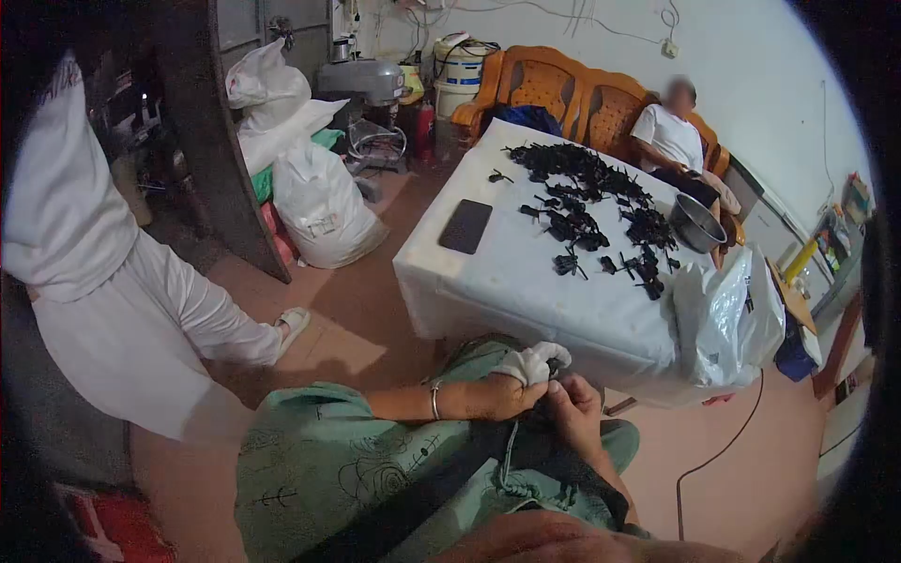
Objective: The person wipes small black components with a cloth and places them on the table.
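Observation:
Over my lap, my left hand (522,382), partly covered by a white glove and with a bracelet at the wrist, is closed around a small black part (554,366). Most of that part is hidden by the fingers. Close against it, my right hand (575,407) is bare, its thumb and fingers pinched at the same black part. In front of me, many similar small black parts (572,225) with thin stems lie in loose heaps on the table with a white cover (507,291).
A dark phone (465,226) and a metal bowl (696,223) rest on the table; a white plastic bag (718,319) is at its right corner. One person (671,136) sits on a wooden bench (540,80). Another person (122,300) is at left, near white sacks (324,206).

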The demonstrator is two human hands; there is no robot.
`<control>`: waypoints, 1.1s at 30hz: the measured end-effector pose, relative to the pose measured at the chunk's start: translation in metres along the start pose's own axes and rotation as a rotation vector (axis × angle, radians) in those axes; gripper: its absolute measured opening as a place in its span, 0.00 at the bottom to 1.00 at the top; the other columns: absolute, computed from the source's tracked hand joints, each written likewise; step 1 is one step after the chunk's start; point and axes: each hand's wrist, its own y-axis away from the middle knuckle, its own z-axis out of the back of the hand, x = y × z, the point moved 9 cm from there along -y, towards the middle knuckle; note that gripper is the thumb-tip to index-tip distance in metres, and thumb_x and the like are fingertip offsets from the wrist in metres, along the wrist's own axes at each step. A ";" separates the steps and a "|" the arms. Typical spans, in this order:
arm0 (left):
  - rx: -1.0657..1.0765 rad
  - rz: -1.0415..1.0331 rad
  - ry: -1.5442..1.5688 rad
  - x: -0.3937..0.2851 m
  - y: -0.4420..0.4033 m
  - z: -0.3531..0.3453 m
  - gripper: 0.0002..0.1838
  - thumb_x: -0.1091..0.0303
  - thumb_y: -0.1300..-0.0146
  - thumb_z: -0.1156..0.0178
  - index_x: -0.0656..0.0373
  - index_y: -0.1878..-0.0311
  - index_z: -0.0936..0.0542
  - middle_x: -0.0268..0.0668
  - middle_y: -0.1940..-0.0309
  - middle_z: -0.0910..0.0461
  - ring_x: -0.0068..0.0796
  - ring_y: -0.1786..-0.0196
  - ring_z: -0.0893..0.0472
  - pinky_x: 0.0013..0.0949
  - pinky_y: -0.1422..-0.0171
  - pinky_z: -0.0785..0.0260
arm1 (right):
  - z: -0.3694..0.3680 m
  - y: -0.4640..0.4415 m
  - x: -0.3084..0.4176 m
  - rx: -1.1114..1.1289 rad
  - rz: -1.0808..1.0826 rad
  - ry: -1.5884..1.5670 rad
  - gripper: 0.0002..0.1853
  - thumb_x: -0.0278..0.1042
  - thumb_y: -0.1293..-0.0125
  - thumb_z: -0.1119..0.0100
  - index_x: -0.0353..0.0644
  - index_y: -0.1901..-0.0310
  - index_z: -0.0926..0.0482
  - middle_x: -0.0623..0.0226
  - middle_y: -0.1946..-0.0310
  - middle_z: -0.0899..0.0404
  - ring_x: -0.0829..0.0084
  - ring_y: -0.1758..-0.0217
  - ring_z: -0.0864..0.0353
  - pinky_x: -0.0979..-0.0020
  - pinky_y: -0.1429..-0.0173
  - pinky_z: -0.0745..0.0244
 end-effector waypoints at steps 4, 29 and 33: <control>-0.005 -0.035 -0.011 0.002 0.001 -0.005 0.13 0.71 0.45 0.52 0.60 0.54 0.32 0.46 0.60 0.30 0.44 0.56 0.29 0.36 0.51 0.37 | 0.005 0.001 -0.013 -0.072 -0.107 -0.164 0.10 0.34 0.37 0.47 0.36 0.72 0.29 0.81 0.78 0.32 0.87 0.76 0.39 0.81 0.73 0.41; 0.065 0.063 0.071 0.038 -0.001 -0.008 0.14 0.72 0.45 0.53 0.61 0.54 0.34 0.44 0.60 0.31 0.39 0.56 0.29 0.35 0.50 0.38 | 0.004 -0.012 -0.010 0.028 0.034 0.414 0.11 0.34 0.35 0.52 0.34 0.71 0.31 0.69 0.82 0.36 0.81 0.77 0.40 0.75 0.72 0.39; -0.023 -0.039 0.021 0.038 -0.002 -0.008 0.11 0.71 0.44 0.53 0.61 0.56 0.33 0.43 0.62 0.31 0.42 0.58 0.30 0.35 0.51 0.38 | 0.000 -0.013 -0.018 0.064 -0.033 0.331 0.12 0.34 0.34 0.55 0.34 0.72 0.31 0.65 0.83 0.37 0.78 0.78 0.41 0.74 0.73 0.39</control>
